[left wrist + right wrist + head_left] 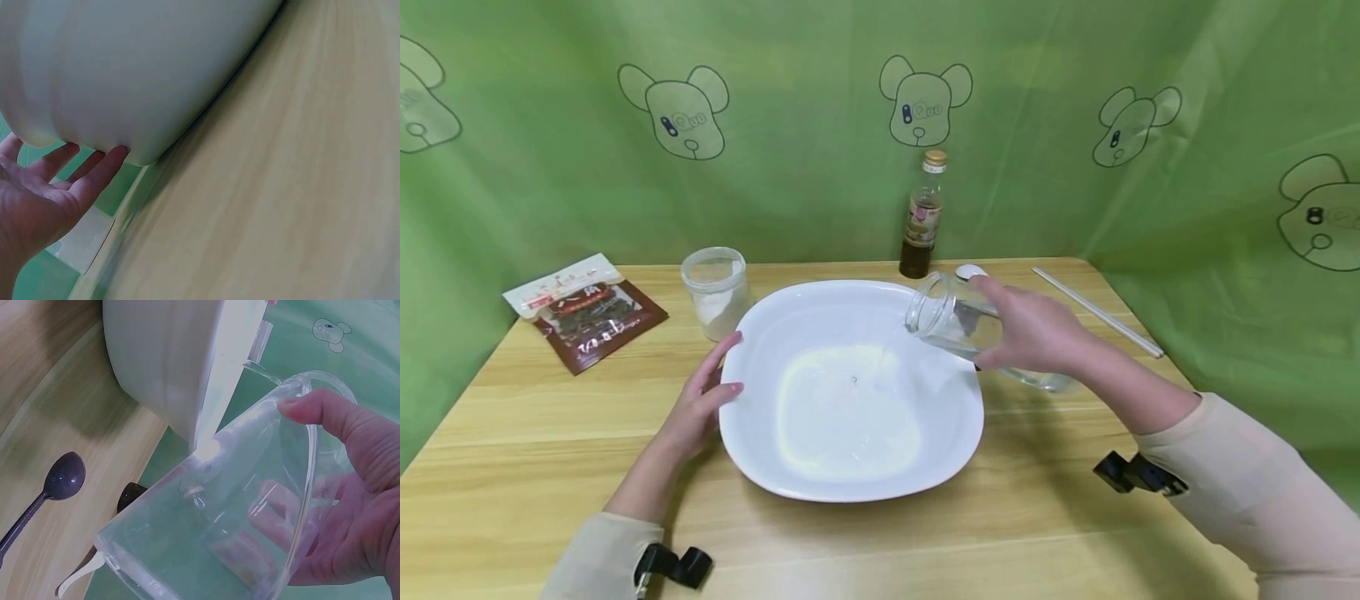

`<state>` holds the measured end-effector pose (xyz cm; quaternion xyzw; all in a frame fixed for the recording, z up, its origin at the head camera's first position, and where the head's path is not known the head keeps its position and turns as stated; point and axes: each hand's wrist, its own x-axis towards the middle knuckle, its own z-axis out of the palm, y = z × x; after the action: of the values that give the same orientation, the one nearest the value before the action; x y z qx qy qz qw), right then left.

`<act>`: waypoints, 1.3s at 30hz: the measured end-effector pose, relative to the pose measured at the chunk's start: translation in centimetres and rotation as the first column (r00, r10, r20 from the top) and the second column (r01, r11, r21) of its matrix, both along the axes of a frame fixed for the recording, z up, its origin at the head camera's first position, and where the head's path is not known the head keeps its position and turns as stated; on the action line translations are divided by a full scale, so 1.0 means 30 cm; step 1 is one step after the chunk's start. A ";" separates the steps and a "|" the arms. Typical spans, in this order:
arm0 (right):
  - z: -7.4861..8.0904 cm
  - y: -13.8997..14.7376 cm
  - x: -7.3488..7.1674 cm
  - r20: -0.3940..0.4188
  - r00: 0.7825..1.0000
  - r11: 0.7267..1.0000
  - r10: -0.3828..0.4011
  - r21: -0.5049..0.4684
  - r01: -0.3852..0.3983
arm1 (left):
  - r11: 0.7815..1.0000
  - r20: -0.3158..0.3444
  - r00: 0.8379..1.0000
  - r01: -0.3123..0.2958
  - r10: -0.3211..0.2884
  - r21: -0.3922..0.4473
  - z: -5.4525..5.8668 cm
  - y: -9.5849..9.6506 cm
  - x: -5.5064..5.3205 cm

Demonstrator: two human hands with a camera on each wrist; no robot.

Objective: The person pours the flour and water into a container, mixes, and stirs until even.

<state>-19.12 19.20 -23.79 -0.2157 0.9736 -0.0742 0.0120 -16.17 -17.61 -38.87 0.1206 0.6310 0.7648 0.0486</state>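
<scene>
A large white basin (pixel 850 475) stands mid-table with a little clear liquid in its bottom. My left hand (pixel 703 398) rests at its left side, fingertips (pixel 119 152) touching the outer wall in the left wrist view. Over the basin's right rim, my right hand (pixel 1033 325) grips a clear glass jar (pixel 206 487) round its side. The jar lies tilted, mouth toward the basin, and a thin clear stream (pixel 262 372) runs from its mouth. Part of the jar is hidden by the hand in the head view.
Behind the basin are a jar of white powder (pixel 718 292) and a bottle of dark liquid (pixel 922 217). A brown food packet (pixel 591 312) lies at the left. To the right are a white spoon (pixel 972 272), a dark spoon (pixel 65 477) and a thin white stick (pixel 1097 311).
</scene>
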 end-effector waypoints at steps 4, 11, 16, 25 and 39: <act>0.002 -0.003 -0.002 0.002 1.000 1.000 -0.001 0.000 0.001 | 1.000 -0.001 1.000 0.004 -0.004 0.011 0.000 0.001 0.001; 0.002 -0.007 -0.004 0.002 1.000 1.000 0.000 0.001 0.000 | 1.000 0.004 1.000 0.000 0.000 0.019 0.001 0.003 0.003; 0.004 -0.011 -0.005 -0.001 1.000 1.000 0.005 -0.002 -0.005 | 1.000 0.005 1.000 -0.014 0.014 0.010 0.003 0.007 0.004; 0.009 -0.024 -0.007 0.008 1.000 1.000 0.000 0.013 0.000 | 1.000 0.013 0.999 -0.029 0.029 0.000 0.010 0.009 0.007; 0.017 -0.030 -0.007 0.007 1.000 1.000 0.003 0.018 -0.003 | 0.999 0.003 0.999 -0.034 0.034 0.002 0.012 0.010 0.008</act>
<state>-19.34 18.29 -23.28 -0.2168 0.9738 -0.0661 0.0173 -15.92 -17.30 -38.50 0.1091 0.6321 0.7663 0.0364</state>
